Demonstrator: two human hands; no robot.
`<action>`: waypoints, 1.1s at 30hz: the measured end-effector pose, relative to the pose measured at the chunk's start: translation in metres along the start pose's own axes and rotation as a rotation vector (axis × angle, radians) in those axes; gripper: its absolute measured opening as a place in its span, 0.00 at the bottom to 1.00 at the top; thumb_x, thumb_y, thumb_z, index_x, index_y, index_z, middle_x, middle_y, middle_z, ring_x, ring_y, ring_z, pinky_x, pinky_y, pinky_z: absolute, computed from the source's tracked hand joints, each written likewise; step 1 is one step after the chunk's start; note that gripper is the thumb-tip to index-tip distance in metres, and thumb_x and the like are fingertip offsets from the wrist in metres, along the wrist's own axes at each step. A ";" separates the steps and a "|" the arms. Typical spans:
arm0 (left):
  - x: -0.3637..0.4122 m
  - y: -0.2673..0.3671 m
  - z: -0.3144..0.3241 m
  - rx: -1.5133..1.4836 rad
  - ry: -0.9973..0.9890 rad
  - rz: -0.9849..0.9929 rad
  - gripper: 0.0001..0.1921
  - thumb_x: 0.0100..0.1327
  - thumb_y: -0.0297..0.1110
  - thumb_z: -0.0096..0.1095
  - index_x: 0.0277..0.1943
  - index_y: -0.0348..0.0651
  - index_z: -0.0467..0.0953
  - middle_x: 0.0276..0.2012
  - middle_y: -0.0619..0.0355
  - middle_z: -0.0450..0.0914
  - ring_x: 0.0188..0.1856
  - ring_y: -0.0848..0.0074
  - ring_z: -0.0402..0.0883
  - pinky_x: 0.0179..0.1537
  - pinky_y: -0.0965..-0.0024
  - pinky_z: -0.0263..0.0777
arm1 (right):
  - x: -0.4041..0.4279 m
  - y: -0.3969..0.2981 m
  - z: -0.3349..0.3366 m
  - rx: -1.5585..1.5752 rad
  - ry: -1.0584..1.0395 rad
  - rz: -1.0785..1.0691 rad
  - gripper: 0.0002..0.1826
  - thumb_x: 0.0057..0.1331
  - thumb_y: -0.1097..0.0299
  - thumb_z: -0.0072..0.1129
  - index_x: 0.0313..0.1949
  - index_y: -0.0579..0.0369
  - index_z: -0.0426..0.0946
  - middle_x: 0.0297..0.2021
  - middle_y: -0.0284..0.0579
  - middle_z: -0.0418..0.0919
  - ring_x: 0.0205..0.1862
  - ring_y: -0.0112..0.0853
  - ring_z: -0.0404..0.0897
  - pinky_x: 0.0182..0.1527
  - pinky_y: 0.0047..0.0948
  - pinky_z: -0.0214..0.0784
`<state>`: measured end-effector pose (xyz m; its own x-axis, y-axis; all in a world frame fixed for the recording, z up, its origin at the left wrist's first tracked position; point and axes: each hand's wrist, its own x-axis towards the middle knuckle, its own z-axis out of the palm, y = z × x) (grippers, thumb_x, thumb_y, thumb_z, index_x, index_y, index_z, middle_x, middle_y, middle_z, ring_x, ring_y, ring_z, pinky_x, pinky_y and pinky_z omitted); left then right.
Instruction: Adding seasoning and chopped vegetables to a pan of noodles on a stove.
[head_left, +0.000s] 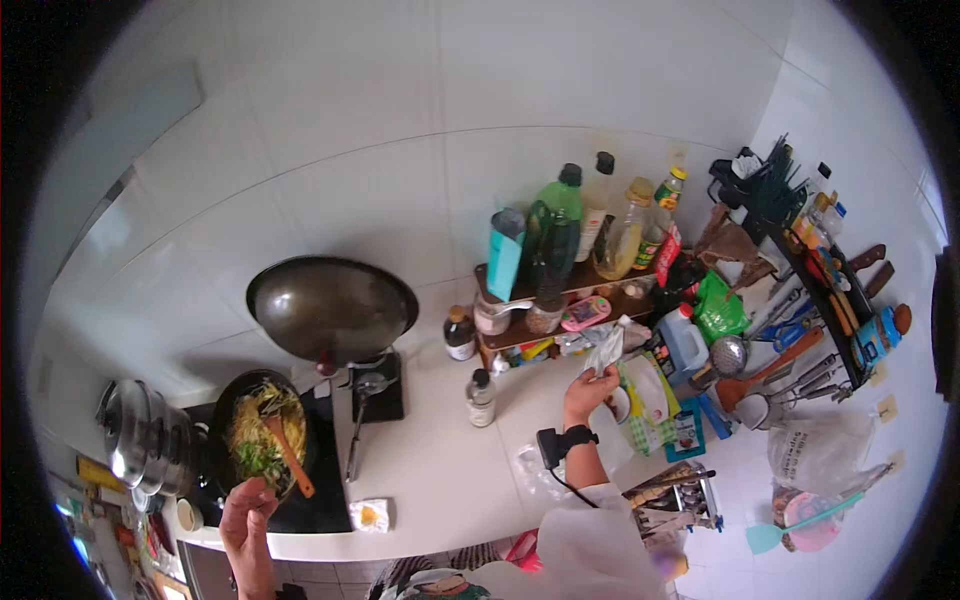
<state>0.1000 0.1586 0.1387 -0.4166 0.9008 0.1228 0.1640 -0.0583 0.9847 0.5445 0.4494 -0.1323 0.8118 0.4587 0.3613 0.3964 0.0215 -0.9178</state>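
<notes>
My left hand (250, 517) is raised over the near edge of a dark frying pan (223, 409), its fingers curled; whether they pinch anything cannot be told. In the pan are yellowish shredded food (255, 420), chopped greens (255, 457) and a wooden spatula (291, 461). My right hand (589, 394), with a black strap and device on the wrist, grips a crumpled clear plastic bag (609, 349) in front of the low shelf. Near this hand are a white bowl (619, 405) and a green-and-white package (651, 397).
A wok (334, 307) leans on the wall behind the hob (326, 495). Small bottles (481, 401) stand mid-counter, with a ladle (360, 420) to their left. Bottles crowd the brown shelf (581, 281). Stacked steel pots (139, 439) stand left; utensils hang from a black rack (825, 307) at right.
</notes>
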 end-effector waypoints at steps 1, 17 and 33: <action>-0.006 0.000 -0.012 0.030 0.070 0.003 0.19 0.73 0.41 0.58 0.58 0.36 0.75 0.53 0.58 0.78 0.52 0.77 0.77 0.57 0.69 0.71 | -0.013 -0.002 -0.003 -0.120 0.009 -0.086 0.21 0.71 0.77 0.48 0.61 0.67 0.58 0.55 0.62 0.67 0.57 0.49 0.69 0.62 0.43 0.60; -0.102 -0.141 -0.237 0.959 0.393 0.078 0.32 0.56 0.41 0.75 0.61 0.35 0.72 0.53 0.44 0.75 0.55 0.52 0.73 0.57 0.54 0.69 | -0.382 -0.308 -0.088 0.055 -1.329 -0.729 0.31 0.66 0.56 0.63 0.64 0.55 0.66 0.60 0.60 0.67 0.59 0.53 0.71 0.59 0.48 0.67; -0.093 -0.208 -0.293 0.563 0.159 -0.102 0.25 0.61 0.40 0.68 0.61 0.47 0.75 0.37 0.48 0.80 0.35 0.53 0.83 0.38 0.56 0.78 | -0.503 -0.346 0.050 -0.454 -1.370 -0.921 0.16 0.72 0.57 0.45 0.45 0.48 0.82 0.33 0.60 0.82 0.41 0.54 0.82 0.44 0.53 0.73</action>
<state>-0.1572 -0.0390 -0.0409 -0.5772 0.8115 0.0907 0.5472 0.3020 0.7806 -0.0221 0.2554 -0.0044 -0.5736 0.8144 0.0878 0.7648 0.5708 -0.2986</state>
